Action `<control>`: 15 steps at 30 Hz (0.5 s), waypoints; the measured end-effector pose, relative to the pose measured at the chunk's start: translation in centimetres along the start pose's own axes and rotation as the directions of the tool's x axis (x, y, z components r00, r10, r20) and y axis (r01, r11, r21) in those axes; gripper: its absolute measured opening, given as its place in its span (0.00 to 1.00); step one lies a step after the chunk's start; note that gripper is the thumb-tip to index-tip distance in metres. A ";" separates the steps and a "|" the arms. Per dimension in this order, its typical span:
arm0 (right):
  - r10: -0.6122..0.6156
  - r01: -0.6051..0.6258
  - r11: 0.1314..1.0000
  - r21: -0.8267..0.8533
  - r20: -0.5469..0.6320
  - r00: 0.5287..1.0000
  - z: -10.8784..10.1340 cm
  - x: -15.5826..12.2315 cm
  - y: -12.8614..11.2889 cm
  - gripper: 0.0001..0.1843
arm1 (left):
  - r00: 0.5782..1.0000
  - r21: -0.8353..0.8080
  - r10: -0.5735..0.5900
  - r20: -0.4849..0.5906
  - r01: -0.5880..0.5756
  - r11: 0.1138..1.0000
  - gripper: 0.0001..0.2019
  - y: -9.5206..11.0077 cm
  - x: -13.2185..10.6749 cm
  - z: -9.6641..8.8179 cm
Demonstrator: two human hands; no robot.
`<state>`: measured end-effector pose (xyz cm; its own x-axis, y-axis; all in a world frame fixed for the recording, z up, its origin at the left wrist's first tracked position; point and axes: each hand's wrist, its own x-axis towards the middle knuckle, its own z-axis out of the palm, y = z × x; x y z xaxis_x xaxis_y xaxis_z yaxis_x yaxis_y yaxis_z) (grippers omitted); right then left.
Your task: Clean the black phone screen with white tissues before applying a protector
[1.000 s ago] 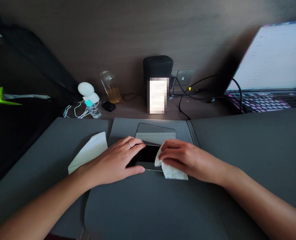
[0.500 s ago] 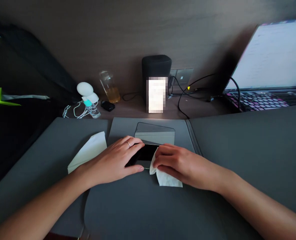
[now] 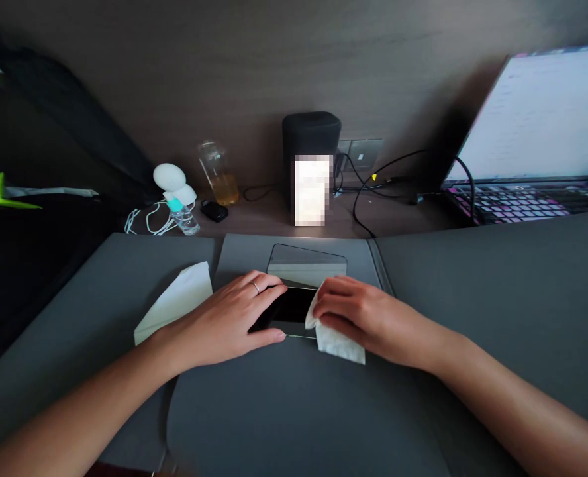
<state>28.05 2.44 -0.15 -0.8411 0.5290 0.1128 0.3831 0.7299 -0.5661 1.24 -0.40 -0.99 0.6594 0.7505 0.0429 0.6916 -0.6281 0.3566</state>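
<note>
The phone point(image 3: 298, 307), dark-faced, lies flat on the grey surface point(image 3: 294, 404), directly in front of the black speaker point(image 3: 312, 132). The left hand point(image 3: 227, 311) spans its left end, the grip partly spread, thumb at the near long edge and fingers toward the far one; how hard it presses I cannot tell. The right hand point(image 3: 358, 310) pinches a white cloth point(image 3: 340, 344) over the phone's right end. Between speaker and phone lies a thin clear sheet point(image 3: 308, 266); a white paper point(image 3: 179, 296) lies in front of the speaker, off to its left. The phone is probably light, stiff and slippery, its glass fragile, so its long edges offer the safest hold; the cloth looks soft.
</note>
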 end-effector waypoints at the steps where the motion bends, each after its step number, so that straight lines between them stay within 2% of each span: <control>1: -0.016 0.016 1.000 0.006 0.024 1.000 0.0 0.0 -0.1 0.11 | 1.000 -0.001 0.001 0.002 -0.001 1.000 0.25 0.0 0.0 0.0; 4: -0.021 0.020 1.000 0.017 0.051 0.998 -0.1 0.0 -0.1 0.11 | 1.000 0.001 -0.006 0.001 0.006 1.000 0.25 0.1 0.0 -0.1; 7: 0.027 -0.027 1.000 -0.012 -0.011 1.000 -0.1 0.0 -0.1 0.12 | 1.000 0.021 -0.007 0.005 0.007 1.000 0.25 0.1 0.0 0.0; 12: -0.081 0.081 0.997 -0.009 0.002 0.997 0.5 0.1 -0.2 0.10 | 1.000 0.025 0.001 0.005 -0.001 1.000 0.26 0.0 0.1 0.0; 15: -0.046 0.043 0.997 -0.060 -0.056 0.997 0.9 0.3 -0.1 0.10 | 1.000 0.038 -0.010 0.010 0.010 0.999 0.26 0.1 0.2 0.0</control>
<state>27.37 2.15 -0.82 -0.8350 0.5183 0.1846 0.3690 0.7765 -0.5108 1.41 -0.34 -0.95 0.6553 0.7548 0.0305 0.7087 -0.6283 0.3210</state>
